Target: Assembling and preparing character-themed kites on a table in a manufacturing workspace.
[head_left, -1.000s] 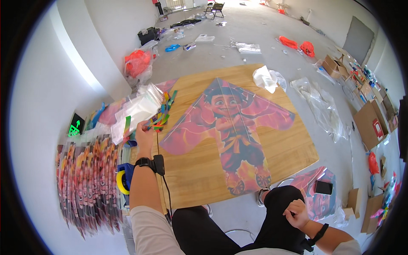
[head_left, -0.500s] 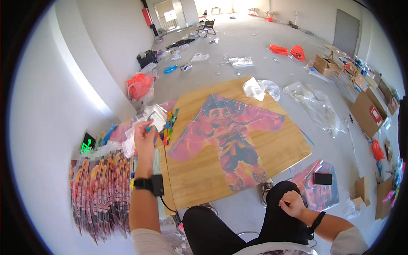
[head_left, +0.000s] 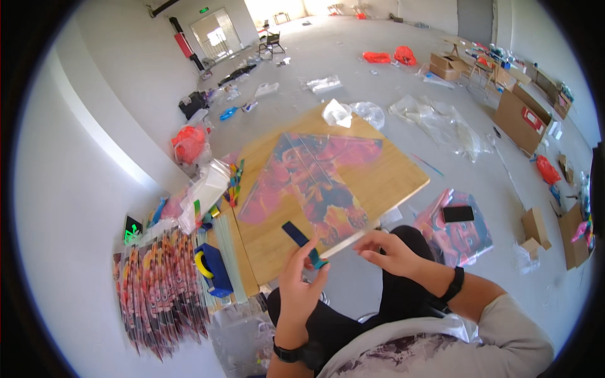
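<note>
While the left hand [head_left: 299, 291] pinches a dark blue and teal strip [head_left: 294, 234] between thumb and fingers, the right hand [head_left: 398, 253] hovers to its right, fingers loosely curved and parted from the thumb; the strip is over the near edge of the wooden table [head_left: 394, 173], near the lower end of the printed kite [head_left: 315, 186] lying there; left of the hands sits a blue tape dispenser [head_left: 218, 272], with a pile of packed kites [head_left: 161, 290] beyond it; a phone [head_left: 458, 214] rests on another printed sheet [head_left: 465, 242] at the right.
</note>
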A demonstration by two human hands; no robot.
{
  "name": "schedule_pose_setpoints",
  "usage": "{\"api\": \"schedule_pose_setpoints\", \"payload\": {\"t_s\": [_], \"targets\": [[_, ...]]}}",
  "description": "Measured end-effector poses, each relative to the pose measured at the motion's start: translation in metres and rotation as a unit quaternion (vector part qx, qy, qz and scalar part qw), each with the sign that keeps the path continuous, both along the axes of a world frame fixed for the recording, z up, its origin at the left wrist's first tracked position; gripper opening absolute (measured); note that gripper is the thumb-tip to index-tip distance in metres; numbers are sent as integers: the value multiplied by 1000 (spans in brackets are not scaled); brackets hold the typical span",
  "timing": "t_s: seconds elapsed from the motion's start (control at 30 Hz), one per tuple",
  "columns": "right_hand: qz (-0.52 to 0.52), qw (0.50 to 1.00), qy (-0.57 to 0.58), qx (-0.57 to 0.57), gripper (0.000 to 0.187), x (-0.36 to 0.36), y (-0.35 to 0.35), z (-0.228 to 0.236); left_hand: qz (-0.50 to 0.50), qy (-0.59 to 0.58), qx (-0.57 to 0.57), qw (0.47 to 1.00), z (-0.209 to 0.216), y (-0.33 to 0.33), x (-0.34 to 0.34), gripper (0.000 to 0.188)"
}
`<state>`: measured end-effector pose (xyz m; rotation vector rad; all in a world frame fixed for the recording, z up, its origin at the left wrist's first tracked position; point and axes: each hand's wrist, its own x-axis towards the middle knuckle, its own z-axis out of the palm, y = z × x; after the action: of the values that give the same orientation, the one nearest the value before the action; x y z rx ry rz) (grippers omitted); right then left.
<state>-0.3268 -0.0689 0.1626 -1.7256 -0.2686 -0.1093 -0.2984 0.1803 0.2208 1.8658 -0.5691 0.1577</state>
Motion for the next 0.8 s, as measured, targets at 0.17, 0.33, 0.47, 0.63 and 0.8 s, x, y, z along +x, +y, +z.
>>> {"api": "schedule_pose_setpoints", "payload": {"t_s": [0.17,0.33,0.47,0.63,0.8], "targets": [[75,997,-17,-25,21,-6,34,46,-43,-58,54,996,0,-9,-33,62],[80,996,42,-26,17,-27,41,44,-93,-61,32,993,0,-4,-46,68],[64,994,25,-90,13,-42,41,53,-67,4,-58,996,-29,5,-48,69],[47,984,-94,-140,13,-43,37,39,-41,179,-219,958,-24,-10,-49,86],[47,985,-77,-150,14,-48,39,46,-37,172,-218,960,-28,-11,-47,86]]}}
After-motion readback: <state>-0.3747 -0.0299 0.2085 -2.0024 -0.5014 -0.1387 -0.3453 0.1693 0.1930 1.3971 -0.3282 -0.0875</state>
